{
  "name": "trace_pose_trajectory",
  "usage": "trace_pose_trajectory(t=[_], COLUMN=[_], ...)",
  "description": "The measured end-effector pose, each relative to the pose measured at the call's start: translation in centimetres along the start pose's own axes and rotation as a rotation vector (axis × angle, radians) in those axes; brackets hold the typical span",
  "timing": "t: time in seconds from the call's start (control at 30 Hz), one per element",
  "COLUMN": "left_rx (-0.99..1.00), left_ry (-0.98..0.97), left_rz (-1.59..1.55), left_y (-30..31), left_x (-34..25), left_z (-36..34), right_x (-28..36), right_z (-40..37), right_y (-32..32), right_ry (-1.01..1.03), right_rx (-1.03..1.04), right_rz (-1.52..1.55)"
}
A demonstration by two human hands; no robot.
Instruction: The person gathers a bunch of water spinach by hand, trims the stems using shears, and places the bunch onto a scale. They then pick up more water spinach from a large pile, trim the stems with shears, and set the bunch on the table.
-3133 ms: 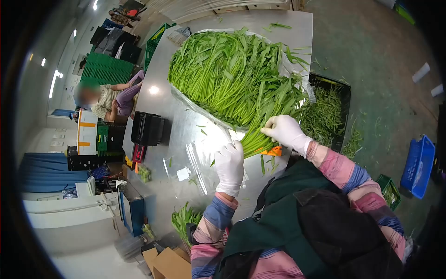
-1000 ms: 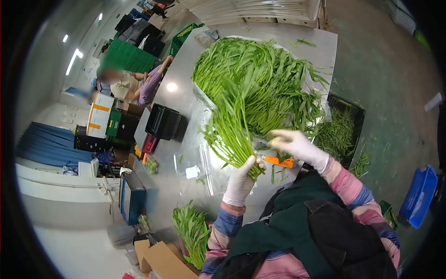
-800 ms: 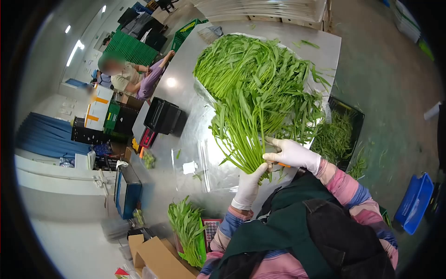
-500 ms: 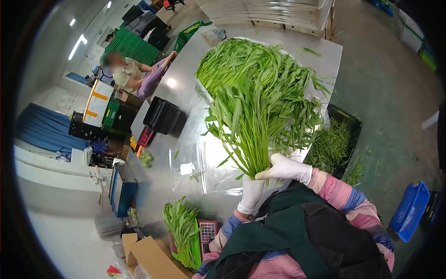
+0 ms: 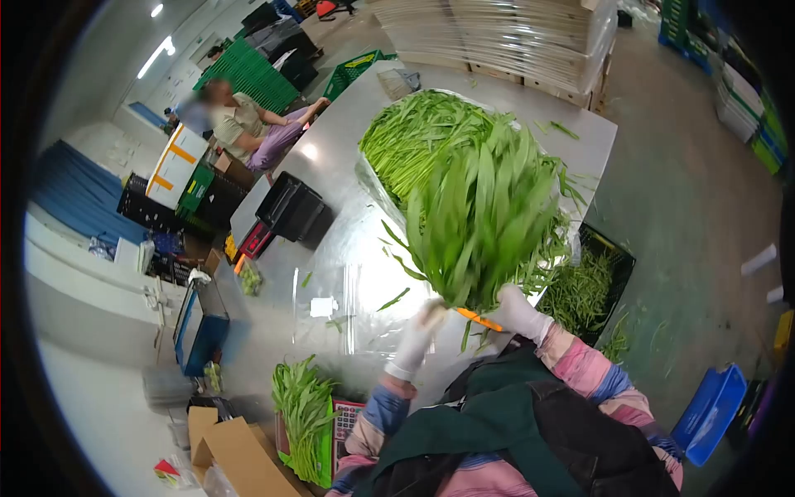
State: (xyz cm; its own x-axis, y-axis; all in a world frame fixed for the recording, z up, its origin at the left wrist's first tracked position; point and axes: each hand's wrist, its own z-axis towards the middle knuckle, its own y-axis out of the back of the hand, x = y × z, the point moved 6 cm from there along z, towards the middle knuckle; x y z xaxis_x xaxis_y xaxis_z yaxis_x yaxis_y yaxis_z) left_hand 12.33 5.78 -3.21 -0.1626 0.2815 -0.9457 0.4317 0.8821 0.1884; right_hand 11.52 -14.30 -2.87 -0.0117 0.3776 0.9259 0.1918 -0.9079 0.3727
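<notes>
A bunch of long-leaved green stalks, like water spinach (image 5: 480,224), stands leaves-up in front of me. My right hand (image 5: 515,313), in a white glove, is closed at its lower right side. At the lower left is my left hand (image 5: 416,335), also gloved, its fingers smeared by motion close to the bunch's base. An orange strip (image 5: 479,320) shows between the two hands; what it belongs to is hidden. Behind the bunch, a large heap of the same greens (image 5: 422,137) lies on plastic on the metal table (image 5: 348,207).
More greens (image 5: 302,414) lie on a green-edged scale (image 5: 344,431) at lower left. A black crate (image 5: 617,286) of greens stands at the table's right. A black bin (image 5: 290,205) and a cardboard box (image 5: 240,455) are leftward. A person (image 5: 248,128) sits beyond the table.
My hands have moved apart, the left one leftward, the right one slightly right. The bunch's leaves now look nearer and blurred, and the orange strip has come into view. The camera view has shifted slightly.
</notes>
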Motion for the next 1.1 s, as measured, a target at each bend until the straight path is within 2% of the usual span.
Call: trace_pose_trajectory(t=[0.1, 0.13, 0.23, 0.27, 0.37, 0.67, 0.93, 1.1], left_rx=[-0.036, -0.007, 0.036, 0.035, 0.039, 0.041, 0.05, 0.058], left_ry=[0.065, 0.066, 0.029, 0.011, -0.058, -0.202, -0.27, -0.288], left_rz=[-0.638, -0.771, -1.02, -1.067, -1.159, -1.258, -1.281, -1.286], left_y=[2.5, 2.6, 2.7, 2.8, 3.4, 5.8, 7.5, 8.0], left_x=[-0.6, -1.2, -2.8, -3.1, -4.7, -7.2, -8.2, -9.0], left_z=[0.3, 0.1, -0.3, -0.4, -0.5, -1.1, -1.6, -1.2], right_x=[-5.9, -6.2, -2.2, -2.7, -3.3, -5.3, -6.7, -5.4], right_z=[0.7, 0.7, 0.0, 0.0, -0.2, -0.1, 0.1, -0.5], right_y=[-1.0, -0.9, -0.1, -0.1, 0.1, -0.4, -0.3, 0.1], right_ry=[0.259, 0.212, 0.263, 0.227, 0.279, 0.189, 0.107, 0.16], right_rx=[-0.181, -0.14, 0.015, -0.044, -0.059, -0.035, 0.006, -0.01], right_rz=[-0.337, -0.21, -0.502, -0.498, -0.399, -0.561, -0.462, -0.555])
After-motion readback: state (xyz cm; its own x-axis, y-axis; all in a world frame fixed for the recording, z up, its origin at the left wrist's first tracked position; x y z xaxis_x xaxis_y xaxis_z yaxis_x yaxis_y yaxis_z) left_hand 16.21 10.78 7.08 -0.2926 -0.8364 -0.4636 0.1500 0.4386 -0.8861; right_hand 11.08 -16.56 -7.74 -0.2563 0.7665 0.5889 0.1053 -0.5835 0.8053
